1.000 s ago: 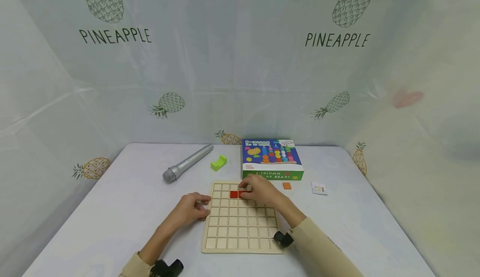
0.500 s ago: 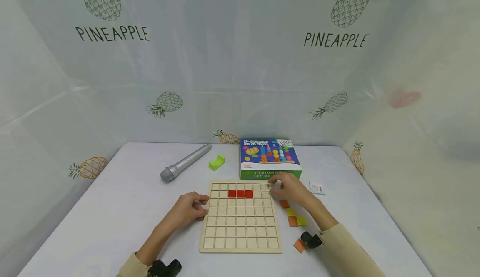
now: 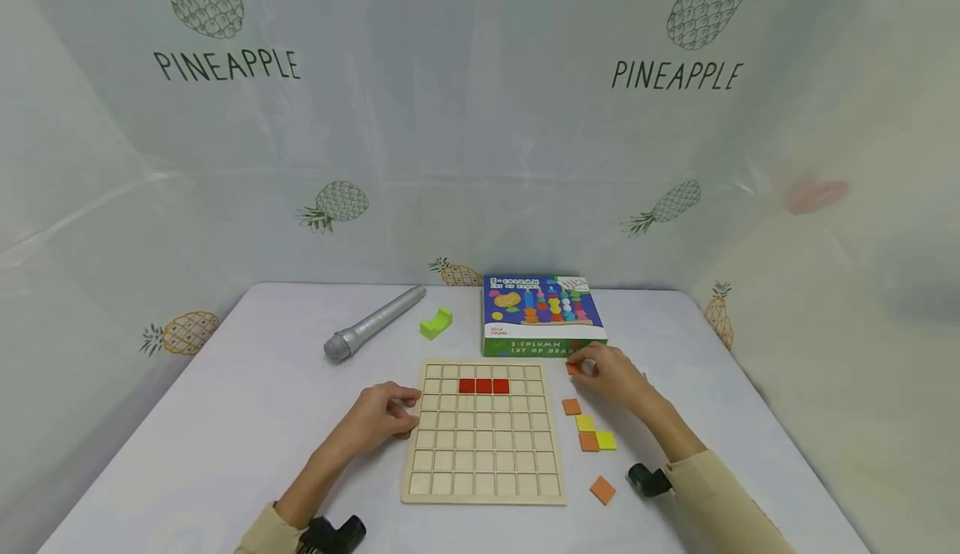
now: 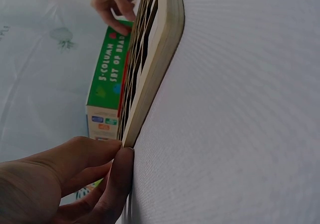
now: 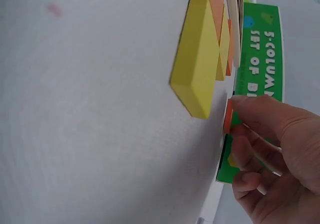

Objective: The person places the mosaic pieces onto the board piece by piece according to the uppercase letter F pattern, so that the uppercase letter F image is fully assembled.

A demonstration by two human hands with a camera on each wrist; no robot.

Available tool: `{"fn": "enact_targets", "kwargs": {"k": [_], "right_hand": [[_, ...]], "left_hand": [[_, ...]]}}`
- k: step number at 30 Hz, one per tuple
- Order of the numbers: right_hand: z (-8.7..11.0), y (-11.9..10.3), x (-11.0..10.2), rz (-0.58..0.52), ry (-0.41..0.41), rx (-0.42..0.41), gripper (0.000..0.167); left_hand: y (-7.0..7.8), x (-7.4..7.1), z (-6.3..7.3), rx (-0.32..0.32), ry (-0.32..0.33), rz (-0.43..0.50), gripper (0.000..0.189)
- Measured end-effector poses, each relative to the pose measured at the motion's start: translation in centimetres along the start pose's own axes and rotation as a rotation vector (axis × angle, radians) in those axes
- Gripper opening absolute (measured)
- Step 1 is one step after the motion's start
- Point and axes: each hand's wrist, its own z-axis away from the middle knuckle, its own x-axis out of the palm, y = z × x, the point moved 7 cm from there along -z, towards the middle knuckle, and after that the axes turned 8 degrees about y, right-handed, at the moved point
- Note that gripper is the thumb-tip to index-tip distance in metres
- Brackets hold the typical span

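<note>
In the head view my left hand (image 3: 381,416) rests at the left edge of a wooden grid board (image 3: 484,434), its fingertips against the side; the left wrist view shows the hand (image 4: 85,176) at the board's rim (image 4: 160,63). Three red square tiles (image 3: 483,386) sit in a row in the board's second row from the top. Past the board's upper right corner, my right hand (image 3: 611,377) pinches an orange square tile (image 3: 573,368) by the box's front. In the right wrist view, thumb and fingers hold that orange tile (image 5: 228,116) close over the table.
Several orange and yellow tiles (image 3: 605,440) lie right of the board, one orange tile (image 3: 602,491) nearer the front. Behind stand a bead-set box (image 3: 543,312), a lime-green block (image 3: 436,323) and a silver microphone (image 3: 375,323). A pineapple-print curtain (image 3: 480,121) hangs behind the table.
My right hand has left the board, where a third red tile now shows in the row, and moved right to the orange tile near the box. My left hand has stayed at the board's edge.
</note>
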Motion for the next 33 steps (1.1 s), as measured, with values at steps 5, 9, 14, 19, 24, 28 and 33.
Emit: {"fn": "enact_targets", "kwargs": {"k": [5,9,14,19,24,28,33], "right_hand": [[-0.01,0.44,0.18,0.004,-0.009,0.022,0.026],[0.0,0.74,0.33,0.015,-0.017,0.038,0.026],[-0.03,0.95,0.5,0.02,-0.023,0.043,0.024],[-0.04,0.96,0.54,0.022,-0.031,0.049,0.022],[-0.15,0.9,0.5,0.016,-0.039,0.056,0.022],[-0.21,0.7,0.35,0.008,-0.042,0.051,0.022],[-0.11,0.4,0.37,0.005,-0.04,0.037,0.022]], "left_hand": [[0.03,0.09,-0.04,-0.006,-0.001,-0.006,0.042],[0.03,0.16,-0.01,-0.003,-0.006,-0.01,0.042],[0.05,0.12,0.02,0.002,-0.005,-0.004,0.042],[0.07,0.05,0.09,0.002,-0.008,0.001,0.042],[0.11,0.03,0.04,-0.01,-0.006,0.004,0.042],[0.03,0.02,-0.05,-0.02,0.007,-0.009,0.042],[-0.11,0.02,-0.02,-0.027,0.009,-0.01,0.042]]}}
